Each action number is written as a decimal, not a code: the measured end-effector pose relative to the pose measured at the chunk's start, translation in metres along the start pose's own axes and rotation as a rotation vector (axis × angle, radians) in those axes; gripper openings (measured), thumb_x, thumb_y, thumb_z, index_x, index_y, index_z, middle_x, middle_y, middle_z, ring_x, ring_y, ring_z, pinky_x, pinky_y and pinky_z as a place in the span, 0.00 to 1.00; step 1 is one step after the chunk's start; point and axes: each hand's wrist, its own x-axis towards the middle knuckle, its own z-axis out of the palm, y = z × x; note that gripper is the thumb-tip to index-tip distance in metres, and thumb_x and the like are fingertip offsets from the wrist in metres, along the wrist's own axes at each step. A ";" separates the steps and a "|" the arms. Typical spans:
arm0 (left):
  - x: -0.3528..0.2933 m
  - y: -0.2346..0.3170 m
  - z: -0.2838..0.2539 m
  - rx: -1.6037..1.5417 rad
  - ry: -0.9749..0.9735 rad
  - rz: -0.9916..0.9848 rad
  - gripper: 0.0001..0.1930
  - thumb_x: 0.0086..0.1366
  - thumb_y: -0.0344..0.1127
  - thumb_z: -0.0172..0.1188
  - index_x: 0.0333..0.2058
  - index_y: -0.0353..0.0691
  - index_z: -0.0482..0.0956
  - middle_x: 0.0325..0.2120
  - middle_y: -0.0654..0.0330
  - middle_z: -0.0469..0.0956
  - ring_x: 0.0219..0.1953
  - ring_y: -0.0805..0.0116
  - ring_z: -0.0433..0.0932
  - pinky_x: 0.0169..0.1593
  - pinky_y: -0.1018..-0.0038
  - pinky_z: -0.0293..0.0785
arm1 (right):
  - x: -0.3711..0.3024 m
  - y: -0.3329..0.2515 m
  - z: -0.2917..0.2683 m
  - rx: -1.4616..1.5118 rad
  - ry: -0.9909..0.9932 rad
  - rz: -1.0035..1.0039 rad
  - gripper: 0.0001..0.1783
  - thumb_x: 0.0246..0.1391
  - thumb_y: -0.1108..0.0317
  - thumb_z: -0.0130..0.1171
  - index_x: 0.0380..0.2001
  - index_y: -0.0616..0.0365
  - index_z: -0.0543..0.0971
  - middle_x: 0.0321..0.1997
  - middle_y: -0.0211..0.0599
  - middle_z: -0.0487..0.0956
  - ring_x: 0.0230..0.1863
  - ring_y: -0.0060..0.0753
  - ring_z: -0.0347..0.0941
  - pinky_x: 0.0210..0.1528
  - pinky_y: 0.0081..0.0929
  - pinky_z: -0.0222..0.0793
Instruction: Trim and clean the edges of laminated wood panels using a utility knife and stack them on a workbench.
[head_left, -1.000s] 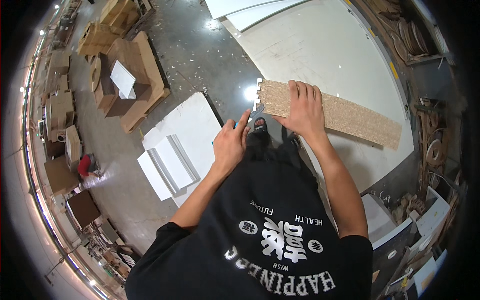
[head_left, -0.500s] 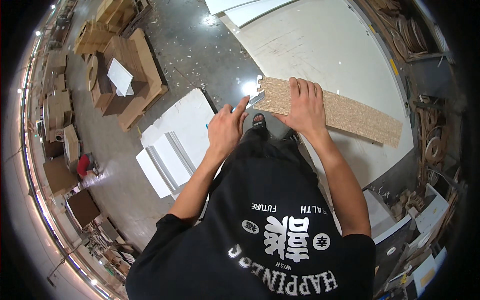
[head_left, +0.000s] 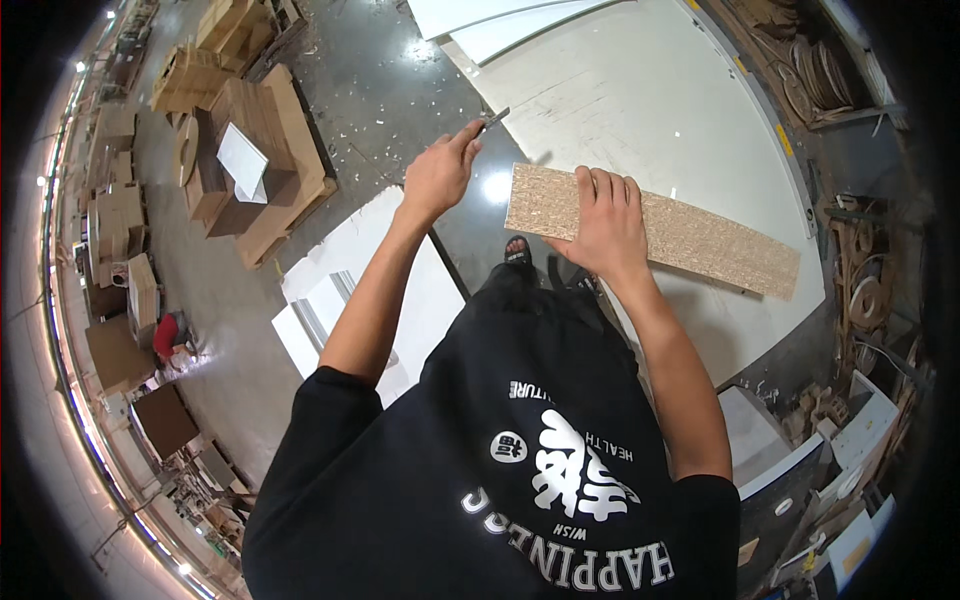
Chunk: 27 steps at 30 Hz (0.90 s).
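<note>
Gripping the chipboard strip [head_left: 718, 238] with our right hand [head_left: 608, 218], probably to steady it, we clasp a knife [head_left: 496, 119] in our left hand [head_left: 438, 176] off its left end, presumably for clearance.

The left hand [head_left: 440, 176] hides much of the knife [head_left: 497, 119], the right hand [head_left: 612, 222] part of the chipboard strip [head_left: 715, 240]. The top edge crops white panels [head_left: 455, 15].

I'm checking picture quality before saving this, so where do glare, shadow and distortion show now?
Head view: white glare on the glossy grey concrete floor, left of the speckled tan particleboard strip; head view: soft shadow below that strip on the large off-white panel; head view: the panel's right edge bows and the corners go black.
</note>
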 end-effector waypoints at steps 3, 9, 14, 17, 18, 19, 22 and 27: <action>0.015 -0.006 0.024 -0.130 -0.004 0.069 0.23 0.82 0.50 0.49 0.69 0.54 0.76 0.55 0.42 0.84 0.56 0.37 0.83 0.59 0.49 0.78 | -0.002 0.002 0.000 -0.007 0.019 0.017 0.59 0.41 0.38 0.82 0.67 0.65 0.68 0.62 0.50 0.75 0.66 0.52 0.70 0.76 0.54 0.57; 0.098 0.006 0.060 -0.257 -0.221 0.124 0.25 0.81 0.48 0.51 0.68 0.42 0.77 0.50 0.44 0.87 0.55 0.44 0.85 0.60 0.55 0.77 | 0.001 0.000 0.003 0.007 0.011 -0.011 0.59 0.40 0.38 0.82 0.67 0.65 0.69 0.62 0.48 0.75 0.66 0.50 0.70 0.76 0.54 0.57; 0.147 0.064 0.088 -0.459 -0.434 0.228 0.27 0.85 0.49 0.50 0.72 0.40 0.73 0.40 0.60 0.82 0.38 0.70 0.76 0.47 0.70 0.77 | -0.003 0.007 0.004 0.017 0.059 0.028 0.60 0.40 0.37 0.81 0.67 0.65 0.69 0.62 0.48 0.76 0.67 0.52 0.70 0.77 0.55 0.56; 0.156 0.073 0.097 -0.478 -0.599 0.259 0.28 0.84 0.51 0.50 0.72 0.39 0.72 0.43 0.54 0.84 0.43 0.64 0.81 0.51 0.66 0.79 | -0.007 0.011 0.014 -0.005 0.064 0.074 0.60 0.41 0.32 0.78 0.67 0.65 0.71 0.63 0.49 0.76 0.69 0.53 0.70 0.78 0.56 0.55; 0.159 0.067 0.098 -0.425 -0.637 0.272 0.31 0.82 0.53 0.50 0.72 0.36 0.72 0.47 0.47 0.86 0.48 0.57 0.86 0.55 0.61 0.80 | -0.006 0.011 0.014 0.013 0.074 0.022 0.60 0.42 0.30 0.76 0.66 0.66 0.71 0.63 0.50 0.76 0.69 0.52 0.70 0.79 0.56 0.54; 0.169 0.036 0.103 -0.182 -0.530 0.388 0.33 0.82 0.56 0.50 0.71 0.34 0.71 0.49 0.43 0.86 0.51 0.50 0.86 0.57 0.57 0.80 | -0.001 0.004 0.009 0.000 0.053 -0.001 0.60 0.43 0.29 0.75 0.67 0.66 0.71 0.63 0.49 0.77 0.69 0.51 0.70 0.79 0.54 0.54; 0.157 0.071 0.103 0.212 -0.461 0.432 0.40 0.79 0.63 0.52 0.69 0.28 0.70 0.56 0.33 0.82 0.59 0.35 0.82 0.61 0.49 0.78 | -0.009 0.005 0.011 -0.074 0.004 0.068 0.60 0.45 0.28 0.72 0.69 0.66 0.72 0.62 0.48 0.78 0.68 0.48 0.70 0.79 0.51 0.53; 0.073 0.206 0.050 -0.036 -0.493 0.779 0.53 0.67 0.76 0.61 0.71 0.29 0.70 0.57 0.33 0.82 0.58 0.36 0.83 0.61 0.51 0.79 | -0.008 0.002 -0.002 0.028 -0.168 0.136 0.56 0.45 0.27 0.71 0.63 0.64 0.78 0.65 0.52 0.78 0.69 0.51 0.72 0.77 0.53 0.59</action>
